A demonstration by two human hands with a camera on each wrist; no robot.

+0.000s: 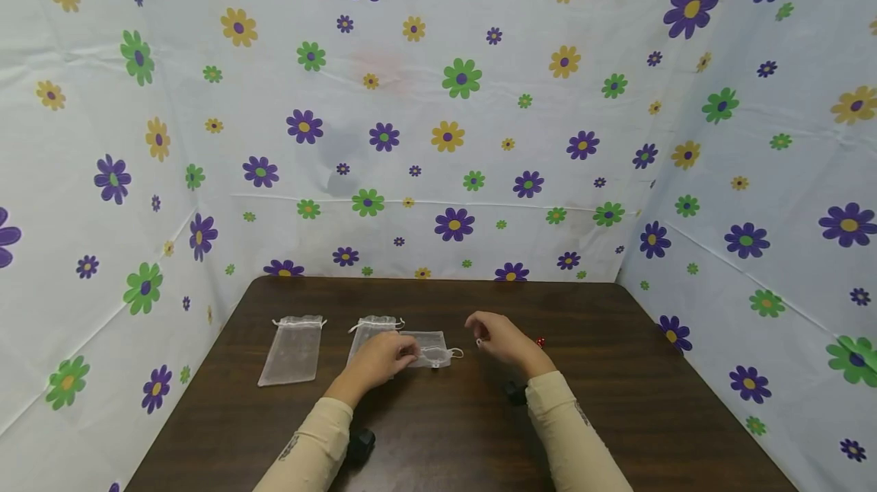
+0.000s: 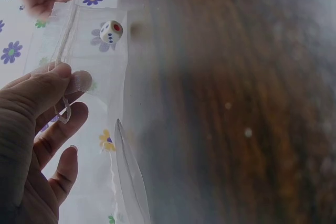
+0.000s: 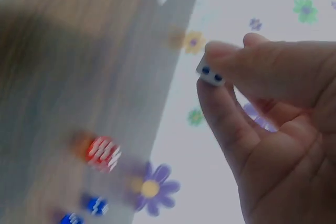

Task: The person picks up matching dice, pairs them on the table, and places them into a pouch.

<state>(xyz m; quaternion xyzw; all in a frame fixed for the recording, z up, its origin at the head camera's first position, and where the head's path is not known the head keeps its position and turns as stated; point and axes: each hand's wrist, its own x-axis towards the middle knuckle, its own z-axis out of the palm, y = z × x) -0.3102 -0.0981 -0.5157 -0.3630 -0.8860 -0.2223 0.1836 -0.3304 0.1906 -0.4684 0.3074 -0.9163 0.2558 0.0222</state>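
Flowered cloth [image 1: 411, 103] surrounds a dark table [image 1: 658, 408]. Between thumb and finger, the left hand [image 1: 385, 355] pinches the cord [image 2: 67, 32] of a sheer pouch [image 1: 430, 339]; one white die [image 2: 111, 32] shows at it, inside or on top, I cannot tell. Right of that pouch, the right hand [image 1: 505, 341] pinches a second white die [image 3: 212, 77]; a red die [image 3: 103, 153] and blue dice [image 3: 97, 205] lie loose. Leftward, two flat pouches [image 1: 293, 355] seem unfilled, so much looks undone.

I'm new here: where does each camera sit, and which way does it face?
Head: on the head, facing forward and down over the table; left hand, right hand and sleeves show.
Left wrist: worn there, facing left hand pinching cord.
Right wrist: worn there, facing right hand pinching white die.
Both wrist views show the right hand and red die.
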